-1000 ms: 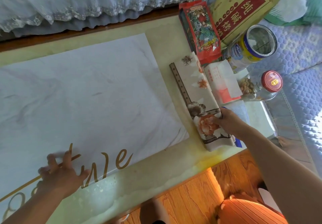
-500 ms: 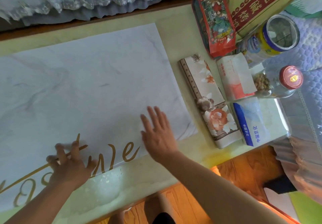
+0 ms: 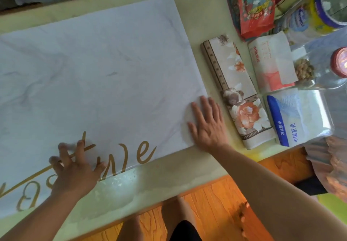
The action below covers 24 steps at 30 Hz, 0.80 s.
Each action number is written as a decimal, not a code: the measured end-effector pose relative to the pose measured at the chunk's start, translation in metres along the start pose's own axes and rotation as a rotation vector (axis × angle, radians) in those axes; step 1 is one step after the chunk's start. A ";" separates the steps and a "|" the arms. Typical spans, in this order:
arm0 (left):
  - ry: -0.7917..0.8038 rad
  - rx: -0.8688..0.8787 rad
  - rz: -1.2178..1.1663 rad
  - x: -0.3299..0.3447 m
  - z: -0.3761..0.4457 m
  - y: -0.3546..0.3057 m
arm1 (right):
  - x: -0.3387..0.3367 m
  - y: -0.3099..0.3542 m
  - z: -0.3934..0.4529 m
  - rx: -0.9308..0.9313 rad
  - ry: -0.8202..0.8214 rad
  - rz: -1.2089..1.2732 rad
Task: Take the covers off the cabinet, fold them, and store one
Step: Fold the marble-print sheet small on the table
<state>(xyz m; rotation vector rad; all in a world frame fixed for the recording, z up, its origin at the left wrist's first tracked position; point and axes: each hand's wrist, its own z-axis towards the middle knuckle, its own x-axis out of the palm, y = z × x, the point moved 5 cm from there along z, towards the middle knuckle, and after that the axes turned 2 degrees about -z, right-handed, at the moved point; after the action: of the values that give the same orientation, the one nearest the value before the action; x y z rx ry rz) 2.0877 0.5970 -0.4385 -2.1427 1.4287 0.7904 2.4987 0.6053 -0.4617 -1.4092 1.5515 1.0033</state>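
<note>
The white cover (image 3: 97,75) lies flat on the surface (image 3: 150,184). The left hand (image 3: 73,173) presses it with spread fingers; the right hand (image 3: 208,126) lies flat on its corner, beside the folded floral cover (image 3: 238,94).

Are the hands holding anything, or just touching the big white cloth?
Nothing is held. The left hand and right hand press flat on the white cover's near edge.

On my counter (image 3: 202,15) sit a red snack bag (image 3: 253,6), two tissue packs, a nut jar (image 3: 323,70) and a tin (image 3: 317,15).
</note>
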 end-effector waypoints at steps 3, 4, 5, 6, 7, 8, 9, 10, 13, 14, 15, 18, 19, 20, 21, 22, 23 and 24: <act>-0.116 0.022 0.083 -0.007 -0.010 -0.017 | -0.001 0.004 0.000 -0.004 -0.011 0.004; -0.206 0.111 0.154 -0.007 -0.018 -0.033 | 0.000 0.006 0.000 -0.008 -0.012 0.003; -0.291 0.247 0.201 -0.004 -0.027 -0.055 | 0.000 0.007 -0.001 -0.007 -0.015 0.003; -0.345 0.397 0.215 0.004 -0.038 -0.081 | 0.000 0.007 -0.001 -0.003 -0.019 0.007; -0.365 0.532 0.214 0.015 -0.047 -0.109 | -0.001 0.007 -0.001 -0.005 -0.025 0.012; -0.365 0.648 0.213 0.027 -0.053 -0.137 | -0.002 0.008 -0.001 -0.010 -0.039 0.017; -0.361 0.756 0.221 0.038 -0.056 -0.163 | -0.002 0.008 -0.001 -0.018 -0.064 0.021; -0.347 0.853 0.245 0.046 -0.055 -0.186 | -0.003 0.009 -0.001 -0.026 -0.095 0.026; -0.335 1.035 0.377 0.063 -0.030 -0.213 | -0.002 0.004 0.000 -0.045 -0.163 0.031; -0.352 1.029 0.391 0.064 -0.018 -0.208 | -0.001 0.003 0.001 -0.049 -0.179 0.032; -0.372 1.000 0.394 0.063 -0.010 -0.198 | 0.000 0.002 0.001 -0.052 -0.186 0.033; -0.418 0.907 0.401 0.058 -0.006 -0.150 | 0.002 0.002 -0.001 -0.057 -0.193 0.043; -0.427 0.888 0.407 0.056 -0.007 -0.129 | 0.002 0.001 -0.001 -0.057 -0.194 0.043; -0.429 0.867 0.414 0.053 -0.009 -0.108 | 0.002 0.000 -0.001 -0.056 -0.194 0.042; -0.427 0.844 0.419 0.051 -0.009 -0.087 | 0.002 -0.002 -0.001 -0.056 -0.199 0.042; -0.426 0.826 0.424 0.048 -0.009 -0.068 | 0.001 -0.003 -0.001 -0.056 -0.207 0.045; -0.426 0.817 0.433 0.046 -0.007 -0.055 | 0.001 -0.005 -0.001 -0.057 -0.214 0.049; -0.431 0.818 0.444 0.046 -0.005 -0.046 | 0.001 -0.005 -0.001 -0.057 -0.216 0.055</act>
<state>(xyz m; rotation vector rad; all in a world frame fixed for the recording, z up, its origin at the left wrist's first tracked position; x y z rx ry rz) 2.1452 0.5797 -0.4635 -0.9981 1.6182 0.6029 2.5040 0.6034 -0.4624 -1.2566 1.4183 1.1996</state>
